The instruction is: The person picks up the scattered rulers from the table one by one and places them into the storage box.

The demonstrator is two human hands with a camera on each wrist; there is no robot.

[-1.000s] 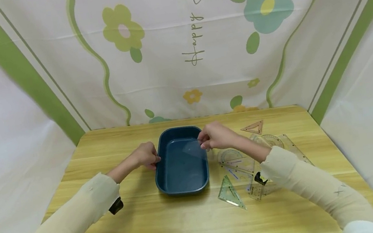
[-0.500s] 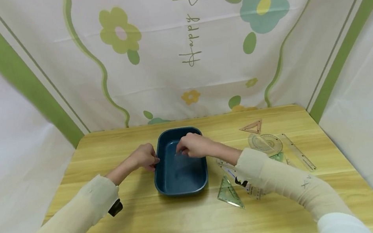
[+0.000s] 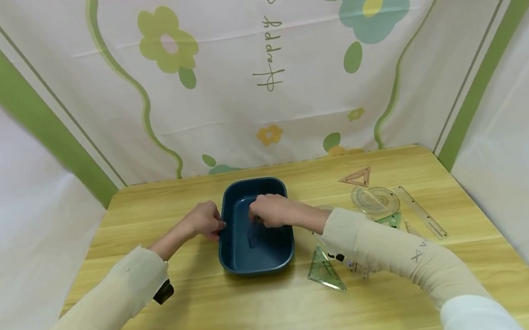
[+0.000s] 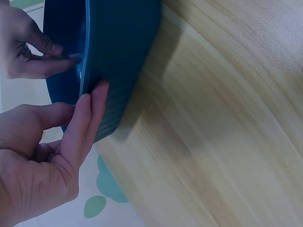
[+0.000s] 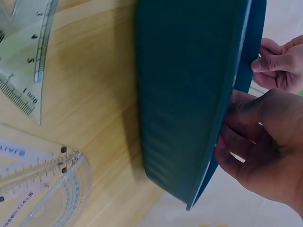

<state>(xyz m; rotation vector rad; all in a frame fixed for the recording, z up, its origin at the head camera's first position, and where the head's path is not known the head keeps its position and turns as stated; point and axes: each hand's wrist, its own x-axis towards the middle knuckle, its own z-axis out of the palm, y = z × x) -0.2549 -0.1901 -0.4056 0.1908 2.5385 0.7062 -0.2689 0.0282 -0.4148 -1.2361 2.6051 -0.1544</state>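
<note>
A deep, dark blue rectangular tray (image 3: pixel 230 268) with rounded corners stands on the wooden table. My left hand (image 3: pixel 205 219) pinches its left rim, thumb inside and fingers against the outer wall in the left wrist view. Over the tray's inside, my right hand (image 3: pixel 273 210) reaches down with curled fingers. It holds a thin, clear plastic piece (image 3: pixel 254 238), faint against the blue floor; its kind cannot be made out. In the right wrist view the tray's wall (image 5: pixel 184 104) hides the fingertips' lower side.
Right of the tray lie a green set square (image 3: pixel 325 271), an orange set square (image 3: pixel 357 177), round clear protractors (image 3: pixel 376 201) and a clear ruler (image 3: pixel 423 211). Another green piece (image 3: pixel 390 220) shows beside the right sleeve, which covers several more. A printed cloth (image 3: pixel 232 79) hangs behind the table.
My right hand has moved left from the tray's right rim and down into the tray, carrying the clear piece. My left hand has kept its grip on the left rim.
</note>
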